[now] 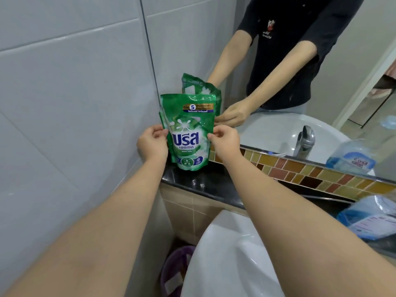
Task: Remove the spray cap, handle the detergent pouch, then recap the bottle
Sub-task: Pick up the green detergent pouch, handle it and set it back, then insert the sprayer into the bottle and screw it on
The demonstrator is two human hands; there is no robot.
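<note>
A green detergent pouch (189,133) with white lettering stands upright on the black ledge (205,185) in the corner by the mirror. My left hand (152,143) pinches its left edge and my right hand (225,140) pinches its right edge, both at mid height. The mirror behind shows the pouch's back and my arms. A blue-tinted plastic pack with a printed label (370,217) lies on the ledge at the far right, cut off by the frame edge; no spray cap is visible on it.
A white basin (227,260) sits below the ledge in front of me. A purple waste basket (173,273) stands on the floor to its left. Grey wall tiles close off the left side. A tap (304,142) appears only as a mirror reflection.
</note>
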